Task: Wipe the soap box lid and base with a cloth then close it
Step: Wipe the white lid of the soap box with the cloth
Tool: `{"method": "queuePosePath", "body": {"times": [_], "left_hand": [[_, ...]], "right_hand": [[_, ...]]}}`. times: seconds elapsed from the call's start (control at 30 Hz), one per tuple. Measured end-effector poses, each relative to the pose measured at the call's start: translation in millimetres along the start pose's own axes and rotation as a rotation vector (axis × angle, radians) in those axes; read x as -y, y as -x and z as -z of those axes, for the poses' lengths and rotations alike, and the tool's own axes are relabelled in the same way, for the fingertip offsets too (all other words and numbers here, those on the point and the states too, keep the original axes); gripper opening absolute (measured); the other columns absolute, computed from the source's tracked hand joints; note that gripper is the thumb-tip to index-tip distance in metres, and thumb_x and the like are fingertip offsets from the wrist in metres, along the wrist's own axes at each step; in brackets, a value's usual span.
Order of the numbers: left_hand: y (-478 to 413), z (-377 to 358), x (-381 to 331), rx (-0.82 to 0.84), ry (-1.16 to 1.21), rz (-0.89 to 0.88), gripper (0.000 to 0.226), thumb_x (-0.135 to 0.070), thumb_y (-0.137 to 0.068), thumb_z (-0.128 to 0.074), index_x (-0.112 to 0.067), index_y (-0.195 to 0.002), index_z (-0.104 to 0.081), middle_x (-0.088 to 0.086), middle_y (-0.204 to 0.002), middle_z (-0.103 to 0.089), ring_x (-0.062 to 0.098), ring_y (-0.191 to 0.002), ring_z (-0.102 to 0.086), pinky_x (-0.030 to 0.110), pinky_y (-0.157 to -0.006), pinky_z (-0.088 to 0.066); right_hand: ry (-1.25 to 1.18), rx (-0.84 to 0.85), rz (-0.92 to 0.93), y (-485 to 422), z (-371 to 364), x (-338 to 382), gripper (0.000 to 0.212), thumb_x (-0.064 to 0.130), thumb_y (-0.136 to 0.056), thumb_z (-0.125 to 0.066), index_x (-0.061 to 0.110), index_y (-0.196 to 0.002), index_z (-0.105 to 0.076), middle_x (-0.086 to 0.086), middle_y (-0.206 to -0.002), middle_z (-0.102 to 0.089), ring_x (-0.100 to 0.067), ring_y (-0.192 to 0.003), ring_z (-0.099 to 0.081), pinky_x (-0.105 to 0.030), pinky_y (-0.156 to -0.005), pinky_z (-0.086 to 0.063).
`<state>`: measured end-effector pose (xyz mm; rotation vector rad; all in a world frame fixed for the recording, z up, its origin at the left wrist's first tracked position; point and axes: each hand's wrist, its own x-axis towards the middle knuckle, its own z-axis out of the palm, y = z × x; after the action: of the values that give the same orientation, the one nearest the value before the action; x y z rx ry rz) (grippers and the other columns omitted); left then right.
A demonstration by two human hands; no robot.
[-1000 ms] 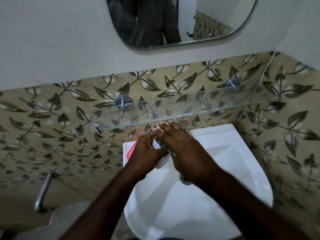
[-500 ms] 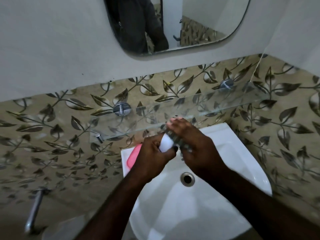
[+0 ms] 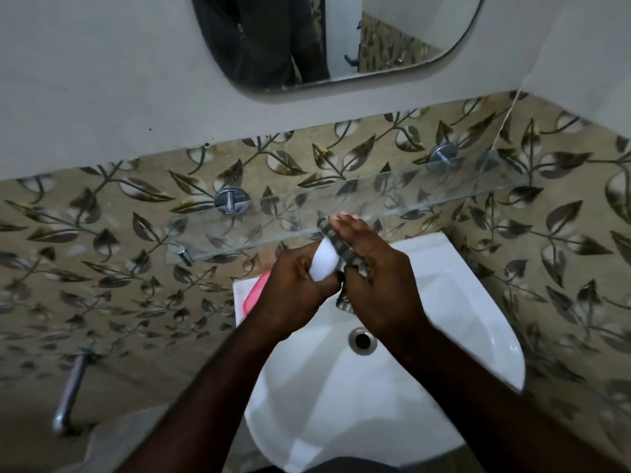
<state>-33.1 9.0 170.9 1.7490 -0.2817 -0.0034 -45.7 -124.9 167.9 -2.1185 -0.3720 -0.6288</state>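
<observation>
Frame centre, above sink [image 3: 461, 302]: left hand [image 3: 297, 285] fingers curled, gripping white soap box piece [image 3: 324, 262]. Right hand [image 3: 375, 278] fingers straight, pressing patterned cloth [image 3: 336, 242] flat against it. Pink piece [image 3: 255, 292] lies on sink rim, left of hands

The left arm [image 3: 211, 387] and the right arm [image 3: 478, 404] were bare from the wrists down to the bottom edge. Both were long and slim. The left hand [image 3: 297, 285] and the right hand [image 3: 379, 278] were bare as well. The fingers [image 3: 355, 230] of the right hand were long, with small nails at the tips. In the mirror [image 3: 409, 35] the person's dark top [image 3: 259, 39] showed — black or dark grey, too dim to tell which. It looked thick like a jacket, and a tiny shiny dot [image 3: 240, 27] sat on its front — too small to name.
</observation>
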Motion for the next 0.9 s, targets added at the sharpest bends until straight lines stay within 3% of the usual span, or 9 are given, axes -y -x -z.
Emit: {"method": "queuePosePath", "body": {"times": [0.13, 0.27, 0.43, 0.5, 0.6, 0.67, 0.73, 0.8, 0.9], "left_hand": [[7.9, -0.8, -0.9, -0.012, -0.031, 0.015, 0.020, -0.007, -0.072, -0.072, -0.013, -0.057, -0.060, -0.006, -0.051, -0.053, 0.011, -0.049, -0.042, 0.026, -0.049, -0.033], [8.2, -14.5, -11.9, -0.059, -0.050, -0.014, 0.012, -0.012, -0.071, -0.068, -0.002, -0.077, -0.065, 0.006, -0.065, -0.058, 0.016, -0.059, -0.049, 0.034, -0.053, -0.038], [1.4, -15.6, -22.1, -0.018, -0.062, -0.027, 0.023, 0.005, -0.076, -0.069, -0.009, -0.060, -0.060, -0.011, -0.055, -0.058, 0.003, -0.053, -0.048, 0.020, -0.054, -0.037], [1.7, -24.7, -19.3, -0.045, -0.093, -0.026, 0.009, -0.004, -0.073, -0.069, 0.000, -0.069, -0.061, -0.002, -0.062, -0.057, 0.011, -0.058, -0.048, 0.028, -0.057, -0.037], [3.5, -40.0, -21.6, -0.082, -0.078, -0.024, 0.015, -0.010, -0.070, -0.066, 0.004, -0.077, -0.064, 0.001, -0.068, -0.060, 0.012, -0.062, -0.051, 0.030, -0.058, -0.041], [3.3, -42.8, -25.2, -0.069, -0.044, -0.002, 0.007, -0.007, -0.070, -0.067, -0.005, -0.064, -0.063, -0.007, -0.059, -0.059, 0.007, -0.055, -0.049, 0.024, -0.052, -0.039], [2.7, -47.0, -27.9, -0.049, -0.037, 0.011, 0.019, 0.001, -0.073, -0.069, -0.015, -0.063, -0.063, -0.012, -0.052, -0.059, 0.000, -0.050, -0.048, 0.018, -0.048, -0.037], [-0.2, -55.2, -26.9, -0.073, -0.052, 0.004, 0.019, 0.003, -0.074, -0.070, -0.006, -0.062, -0.059, -0.010, -0.054, -0.056, 0.004, -0.052, -0.047, 0.020, -0.052, -0.037], [-2.5, -65.6, -26.5, -0.079, -0.081, -0.047, 0.015, -0.004, -0.072, -0.064, 0.009, -0.078, -0.060, 0.002, -0.067, -0.054, 0.013, -0.063, -0.046, 0.029, -0.058, -0.036]], "right_hand": [[0.066, 0.141, 0.292, 10.9, 5.6, -5.4, 0.055, -0.001, -0.080, -0.037, 0.004, -0.132, -0.057, -0.012, -0.139, -0.055, -0.026, -0.136, -0.044, -0.044, -0.115, -0.032], [-0.116, 0.019, -0.043, -6.5, 22.2, -14.2, 0.063, -0.010, -0.077, -0.049, 0.021, -0.132, -0.059, 0.011, -0.131, -0.058, -0.004, -0.127, -0.052, -0.036, -0.109, -0.041], [0.048, 0.156, 0.410, 0.3, 32.6, -13.9, 0.058, -0.006, -0.078, -0.041, 0.008, -0.133, -0.057, -0.010, -0.141, -0.054, -0.024, -0.138, -0.043, -0.040, -0.117, -0.030], [-0.066, 0.145, 0.259, -7.7, 38.0, -29.7, 0.066, -0.010, -0.073, -0.045, 0.013, -0.134, -0.054, -0.001, -0.140, -0.052, -0.016, -0.136, -0.044, -0.040, -0.115, -0.034], [-0.102, 0.078, 0.154, -9.3, 45.2, -31.8, 0.068, -0.009, -0.069, -0.046, 0.014, -0.133, -0.056, 0.000, -0.137, -0.055, -0.013, -0.132, -0.048, -0.042, -0.110, -0.040], [0.033, 0.112, 0.372, -0.9, 46.5, -28.0, 0.062, -0.010, -0.073, -0.046, 0.006, -0.131, -0.059, -0.011, -0.138, -0.056, -0.026, -0.135, -0.047, -0.046, -0.114, -0.035], [0.056, 0.157, 0.533, 4.6, 51.3, -33.8, 0.058, -0.015, -0.077, -0.047, 0.004, -0.130, -0.059, -0.015, -0.139, -0.055, -0.030, -0.136, -0.045, -0.049, -0.114, -0.033], [-0.097, 0.147, 0.432, -1.0, 56.5, -48.7, 0.061, -0.016, -0.076, -0.047, 0.008, -0.131, -0.058, -0.010, -0.139, -0.055, -0.026, -0.137, -0.044, -0.048, -0.114, -0.034], [-0.322, 0.050, 0.045, -7.7, 61.2, -56.2, 0.070, -0.012, -0.069, -0.044, 0.020, -0.129, -0.057, 0.006, -0.135, -0.056, -0.009, -0.134, -0.048, -0.045, -0.112, -0.038]]}}
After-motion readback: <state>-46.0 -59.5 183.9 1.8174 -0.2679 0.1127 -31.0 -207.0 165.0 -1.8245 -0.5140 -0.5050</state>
